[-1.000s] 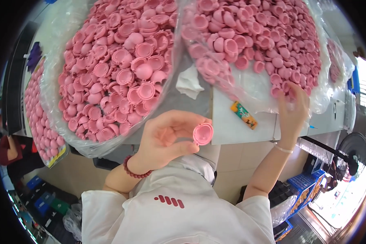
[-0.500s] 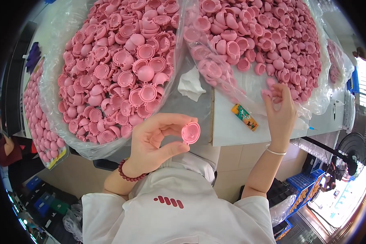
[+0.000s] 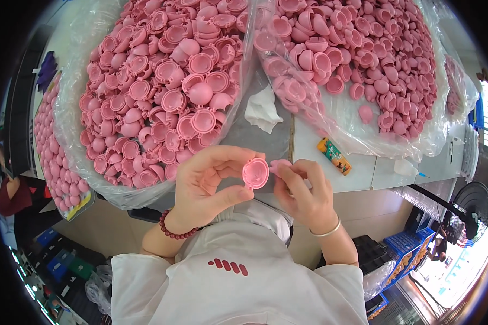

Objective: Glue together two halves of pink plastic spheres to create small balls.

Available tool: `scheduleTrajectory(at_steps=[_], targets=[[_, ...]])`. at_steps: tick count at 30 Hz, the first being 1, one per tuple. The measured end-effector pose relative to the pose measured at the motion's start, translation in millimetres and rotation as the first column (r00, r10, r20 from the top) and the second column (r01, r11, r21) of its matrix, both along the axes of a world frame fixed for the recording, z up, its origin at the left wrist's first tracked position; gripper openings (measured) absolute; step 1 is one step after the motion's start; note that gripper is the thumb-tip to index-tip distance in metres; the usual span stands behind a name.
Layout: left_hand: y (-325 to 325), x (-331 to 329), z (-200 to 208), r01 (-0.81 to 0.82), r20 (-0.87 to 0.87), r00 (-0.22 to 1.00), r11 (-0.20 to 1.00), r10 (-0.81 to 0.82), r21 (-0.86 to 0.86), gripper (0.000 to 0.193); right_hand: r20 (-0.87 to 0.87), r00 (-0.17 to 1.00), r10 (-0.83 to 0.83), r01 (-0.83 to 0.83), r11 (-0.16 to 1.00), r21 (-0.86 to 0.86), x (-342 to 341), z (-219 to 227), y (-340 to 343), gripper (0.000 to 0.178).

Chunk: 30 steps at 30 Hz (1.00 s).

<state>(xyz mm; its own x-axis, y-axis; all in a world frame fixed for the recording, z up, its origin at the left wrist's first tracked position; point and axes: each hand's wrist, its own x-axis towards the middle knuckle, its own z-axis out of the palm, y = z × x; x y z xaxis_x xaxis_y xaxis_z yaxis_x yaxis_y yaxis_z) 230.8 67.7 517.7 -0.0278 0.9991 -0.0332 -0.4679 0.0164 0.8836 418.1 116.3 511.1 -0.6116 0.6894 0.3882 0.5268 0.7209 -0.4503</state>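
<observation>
Between the thumb and fingers of my left hand [image 3: 206, 187] is a pink plastic half-shell [image 3: 256, 173], its hollow side facing up toward me. My right hand [image 3: 309, 197] pinches a smaller pink plastic piece [image 3: 279, 165] close to the right rim of that shell. Fingers partly cover the smaller piece, and whether the two parts touch I cannot tell. Beyond my left hand lies a big heap of pink half-shells [image 3: 173, 100] in a clear plastic bag. A second heap of pink shells [image 3: 358, 54] fills another bag at the far right.
A crumpled white tissue [image 3: 263, 109] lies between the bags. Right of it are an orange and green packet [image 3: 334, 156] and a small clear bottle [image 3: 405, 167] with a blue tip. Pink balls [image 3: 57, 162] cover a tray at left. A black fan [image 3: 466, 203] stands at right.
My right hand has come from the edge of the right heap to beside my left hand, bringing a small pink piece. My left hand still holds its half-shell in nearly the same place.
</observation>
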Motion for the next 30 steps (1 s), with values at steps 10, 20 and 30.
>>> scheduleTrajectory(at_steps=[10,20,30], targets=[[-2,1,3,-0.008,-0.006,1.0,0.999,0.007,-0.051,0.042,-0.01,1.0,-0.003,0.0,0.976,-0.218,2,12,8,0.033],[-4,6,1,0.138,-0.206,0.97,0.99,-0.128,0.037,0.036,-0.404,0.908,0.11,-0.204,0.958,-0.2,-10,24,9,0.035],[-3,8,4,0.131,-0.248,0.963,0.988,-0.106,0.084,0.034,-0.425,0.902,0.075,-0.183,0.959,-0.218,-2,26,2,0.036]])
